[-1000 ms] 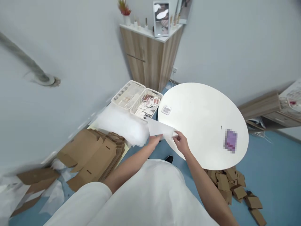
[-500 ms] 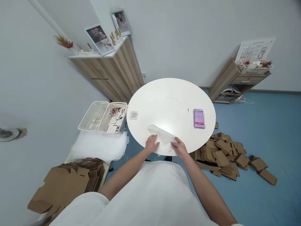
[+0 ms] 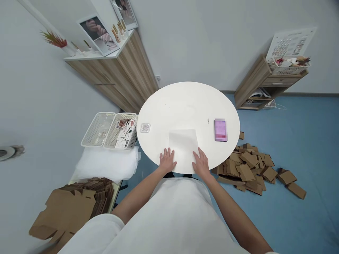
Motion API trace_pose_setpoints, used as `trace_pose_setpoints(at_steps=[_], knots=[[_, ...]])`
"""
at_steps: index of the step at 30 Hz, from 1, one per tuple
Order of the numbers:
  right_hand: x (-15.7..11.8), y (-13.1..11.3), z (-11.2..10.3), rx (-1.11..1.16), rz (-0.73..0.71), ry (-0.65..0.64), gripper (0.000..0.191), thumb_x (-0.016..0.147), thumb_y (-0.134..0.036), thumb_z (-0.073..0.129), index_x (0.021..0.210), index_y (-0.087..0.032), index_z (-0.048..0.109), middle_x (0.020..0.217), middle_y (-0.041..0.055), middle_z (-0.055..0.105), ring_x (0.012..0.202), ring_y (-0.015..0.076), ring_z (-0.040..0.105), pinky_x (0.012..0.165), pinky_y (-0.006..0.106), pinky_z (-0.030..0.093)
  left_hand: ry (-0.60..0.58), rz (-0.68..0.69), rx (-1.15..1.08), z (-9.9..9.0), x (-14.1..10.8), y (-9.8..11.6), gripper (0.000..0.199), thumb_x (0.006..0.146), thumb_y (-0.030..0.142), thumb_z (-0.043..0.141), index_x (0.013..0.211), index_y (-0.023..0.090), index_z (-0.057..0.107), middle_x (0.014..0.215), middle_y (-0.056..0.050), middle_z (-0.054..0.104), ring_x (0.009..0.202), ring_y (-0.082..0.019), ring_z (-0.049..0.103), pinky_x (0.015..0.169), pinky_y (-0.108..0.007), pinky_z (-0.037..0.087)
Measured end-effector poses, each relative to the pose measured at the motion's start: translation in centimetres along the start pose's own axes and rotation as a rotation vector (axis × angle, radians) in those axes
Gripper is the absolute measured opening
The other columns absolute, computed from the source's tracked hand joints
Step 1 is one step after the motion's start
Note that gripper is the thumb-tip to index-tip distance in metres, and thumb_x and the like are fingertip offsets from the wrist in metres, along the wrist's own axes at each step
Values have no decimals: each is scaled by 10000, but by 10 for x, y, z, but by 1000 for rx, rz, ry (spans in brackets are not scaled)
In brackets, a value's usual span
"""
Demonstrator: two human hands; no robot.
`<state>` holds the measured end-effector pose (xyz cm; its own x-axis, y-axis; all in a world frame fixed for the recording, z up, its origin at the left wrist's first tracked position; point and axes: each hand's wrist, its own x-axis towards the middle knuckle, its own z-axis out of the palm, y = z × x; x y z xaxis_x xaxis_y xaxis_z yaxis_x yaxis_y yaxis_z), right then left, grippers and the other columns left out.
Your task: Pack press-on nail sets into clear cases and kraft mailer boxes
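A thin white sheet [image 3: 183,143] lies flat near the front edge of the round white table [image 3: 185,100]. My left hand [image 3: 167,161] rests at the sheet's left edge with its fingers spread. At the right edge is my right hand [image 3: 201,163], fingers apart, holding nothing. A pink and purple packet [image 3: 220,130], partly pixelated, is on the table's right side. Toward the table's left edge sits a small clear tray [image 3: 145,128] with small pieces in it.
Two white baskets [image 3: 98,129] stand left of the table, beside stacked white sheets [image 3: 108,163] and flat brown cardboard [image 3: 67,211]. Small brown boxes [image 3: 246,172] are heaped on the floor at the right. Wooden cabinets [image 3: 132,67] stand behind.
The sheet, lifted and folded over before, now lies flat. Both hands have let go of it and opened. The view has shifted slightly.
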<state>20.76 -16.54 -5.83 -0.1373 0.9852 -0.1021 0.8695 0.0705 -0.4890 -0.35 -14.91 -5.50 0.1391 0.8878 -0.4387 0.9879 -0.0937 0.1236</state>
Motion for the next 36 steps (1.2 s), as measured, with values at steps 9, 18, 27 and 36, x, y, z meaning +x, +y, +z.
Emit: trace_pose_setpoints(at_steps=[9,18,27,36], knots=[[33,-15,22,-187,-52,-199,521,820,-300,391,1307,-140,295,1428,133,200,1322,262,119,1023,473,125,3,-10,-33,-11,11,-11,654,779,388,422,1357,213,170,1454,-113,77,1322,-312,-8,1012,-535,99],[65,-25,22,-226,7,-196,518,818,-325,372,1297,-141,307,1421,154,200,1315,279,124,1004,504,116,40,-41,-77,-24,45,-30,682,775,386,451,1358,184,162,1449,-147,64,1321,-313,-14,1014,-530,94],[71,-36,26,-204,126,-72,509,824,-389,309,1269,-144,338,1419,148,197,1312,284,134,978,510,198,162,52,-216,-16,39,-53,732,748,424,482,1365,212,149,1456,-123,26,1323,-299,-39,1028,-521,80],[132,-135,59,134,-72,-91,536,809,-375,375,1301,-184,279,1369,117,320,1266,257,281,986,471,288,283,-313,-780,-57,65,-159,816,762,477,464,1373,171,16,1452,-143,-14,1326,-295,4,1048,-468,123]])
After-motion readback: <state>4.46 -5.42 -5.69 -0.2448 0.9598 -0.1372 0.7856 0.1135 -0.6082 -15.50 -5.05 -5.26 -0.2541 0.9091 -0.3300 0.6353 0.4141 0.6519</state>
